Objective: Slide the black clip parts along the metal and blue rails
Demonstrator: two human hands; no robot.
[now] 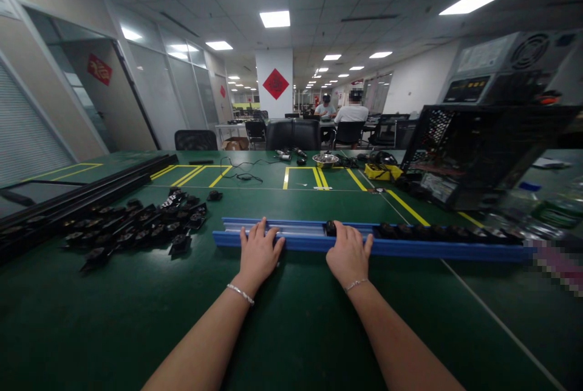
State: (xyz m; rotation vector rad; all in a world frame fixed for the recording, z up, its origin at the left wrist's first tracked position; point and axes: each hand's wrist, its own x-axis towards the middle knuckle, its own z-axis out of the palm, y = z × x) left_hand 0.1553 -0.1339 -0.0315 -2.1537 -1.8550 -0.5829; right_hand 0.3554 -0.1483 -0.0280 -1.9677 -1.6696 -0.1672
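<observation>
A long blue channel rail (410,249) lies across the green table in front of me. My left hand (259,252) is laid over its left part, fingers spread across the channel and thumb at the near wall, holding it. Farther right, my right hand (350,256) reaches over the near wall, its foremost fingers against a small black part (330,229) in the channel. Its thumb is mostly hidden. Several similar black parts (405,231) sit in a row along the rail's right part. A pile of loose black parts (146,224) lies on the table to the left.
Long black rails (113,190) lie at the left. An open black computer case (483,148) stands at the right beside plastic bottles (558,212). A metal bowl (325,160), cables and a yellow box (382,171) are at the back. Two people sit at a farther table.
</observation>
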